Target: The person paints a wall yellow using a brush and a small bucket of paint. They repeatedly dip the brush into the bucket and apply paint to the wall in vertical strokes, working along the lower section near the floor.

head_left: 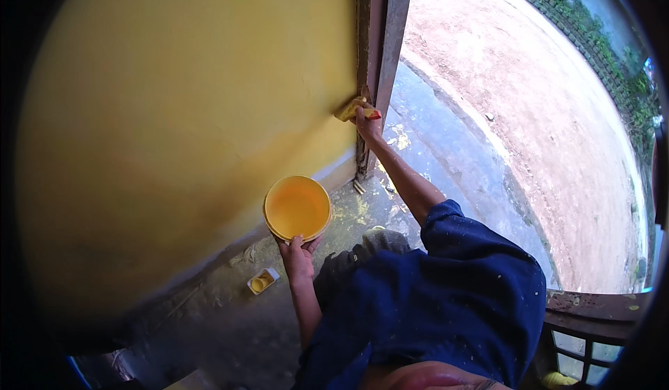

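Note:
My left hand (298,257) grips the near rim of a round bucket (278,232), thumb over the edge. Yellow-orange paint (298,207) shows inside it. Farther off to the right, my right hand (369,124) is closed round a paintbrush (353,108), yellow with paint and with a bit of red at its handle end. The brush lies against the yellow wall (202,76), right beside the brown wooden door frame (382,34). My fingers partly hide the handle.
A small white tub (263,281) with yellow inside stands on the paint-spotted floor (230,320) near the wall's foot. Beyond the doorway lie a grey concrete strip (446,132) and reddish ground (529,111). A brown panelled door or window frame (592,313) is at the lower right.

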### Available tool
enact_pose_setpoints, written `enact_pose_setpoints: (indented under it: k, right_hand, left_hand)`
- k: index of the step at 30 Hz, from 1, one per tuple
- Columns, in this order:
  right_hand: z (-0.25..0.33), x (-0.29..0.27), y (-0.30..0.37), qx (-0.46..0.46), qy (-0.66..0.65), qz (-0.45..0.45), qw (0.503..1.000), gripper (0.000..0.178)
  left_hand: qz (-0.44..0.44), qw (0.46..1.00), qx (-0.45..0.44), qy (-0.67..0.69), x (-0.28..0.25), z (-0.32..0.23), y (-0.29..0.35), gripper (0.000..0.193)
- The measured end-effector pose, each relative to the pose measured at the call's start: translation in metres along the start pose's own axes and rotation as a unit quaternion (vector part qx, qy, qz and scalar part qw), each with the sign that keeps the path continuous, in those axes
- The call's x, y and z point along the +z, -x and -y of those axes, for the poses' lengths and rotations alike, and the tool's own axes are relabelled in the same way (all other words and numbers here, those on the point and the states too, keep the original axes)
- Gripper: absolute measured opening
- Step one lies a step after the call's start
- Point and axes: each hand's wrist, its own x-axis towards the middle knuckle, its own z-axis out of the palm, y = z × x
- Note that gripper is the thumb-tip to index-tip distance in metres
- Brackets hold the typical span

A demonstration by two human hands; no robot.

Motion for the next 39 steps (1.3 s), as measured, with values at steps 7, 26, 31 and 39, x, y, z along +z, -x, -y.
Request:
enact_pose_setpoints:
  k: [7, 26, 31, 39]
  right_hand:
    - [0.235, 0.022, -0.038, -0.448, 0.122, 0.006, 0.886, 0.039]
    - [0.086, 0.006, -0.004, -0.381, 0.178, 0.031, 0.907, 0.055]
    - [0.180, 0.022, -0.056, -0.531, 0.085, -0.030, 0.842, 0.058]
    - [-0.092, -0.037, 0.037, -0.067, 0.373, 0.127, 0.917, 0.061]
  left_hand:
    - [-0.007, 1.000, 0.006, -0.007, 0.006, -0.008, -0.003, 0.059]
    - [-0.066, 0.996, 0.058, 0.013, -0.042, 0.036, -0.014, 0.055]
    - [-0.051, 0.996, 0.074, 0.015, -0.034, 0.022, -0.011, 0.052]
    - [-0.023, 0.996, 0.077, 0.036, -0.047, 0.034, -0.006, 0.048]
